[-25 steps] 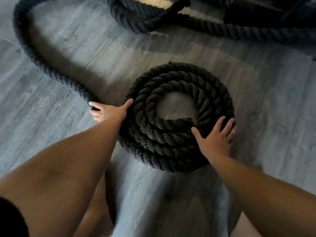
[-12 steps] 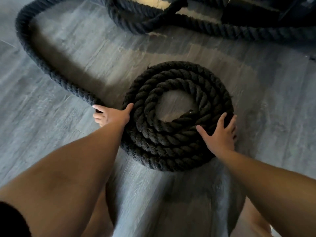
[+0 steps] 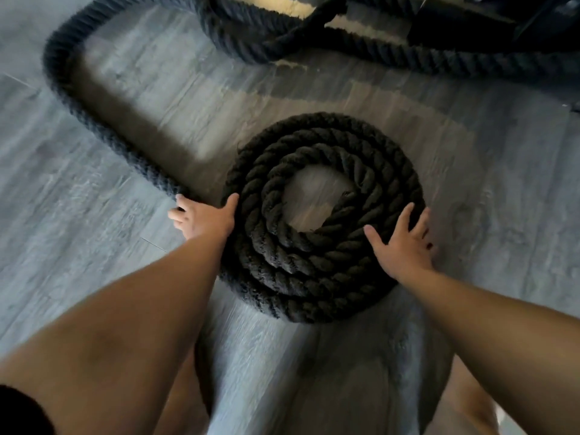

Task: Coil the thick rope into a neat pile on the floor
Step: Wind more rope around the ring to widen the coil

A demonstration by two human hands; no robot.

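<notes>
A thick black rope lies on the grey wood floor, part of it wound into a flat round coil (image 3: pixel 323 255) of about three turns with a bare centre. The loose rope (image 3: pixel 103 127) leaves the coil's left side and curves away to the far left and back. My left hand (image 3: pixel 204 218) grips this loose length just where it meets the coil, thumb against the outer turn. My right hand (image 3: pixel 405 243) rests flat on the coil's right side, fingers spread, holding nothing.
More of the black rope (image 3: pixel 376 48) loops across the far floor below dark equipment (image 3: pixel 502 17) at the top right. My bare knees show at the bottom edge. Grey plank floor (image 3: pixel 78 230) surrounds the coil.
The coil has turned slightly, its inner rope end shifting up on the right. My right hand has slid a little further right along the coil; my left hand stays on the loose rope.
</notes>
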